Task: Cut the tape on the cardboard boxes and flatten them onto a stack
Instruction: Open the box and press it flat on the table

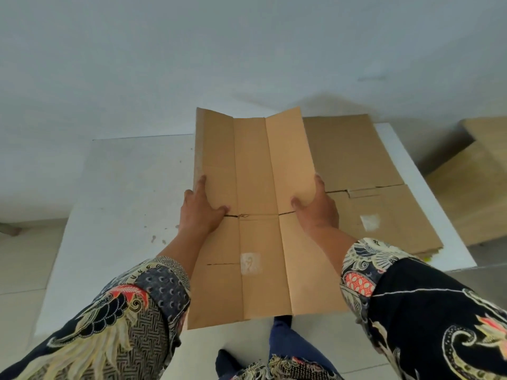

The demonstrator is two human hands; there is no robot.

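A flattened brown cardboard box [258, 215] hangs in front of me over the white table [118, 204], its long creases running away from me and a pale label patch near its lower middle. My left hand [200, 209] grips its left edge, thumb on top. My right hand [315, 207] grips its right edge the same way. To the right, a stack of flattened boxes [370, 193] lies on the table, partly hidden behind the held box and my right forearm.
Another cardboard box [477, 182] stands on the floor beyond the table's right side. The wall rises just behind the table's far edge. My legs and the tiled floor show below the near edge.
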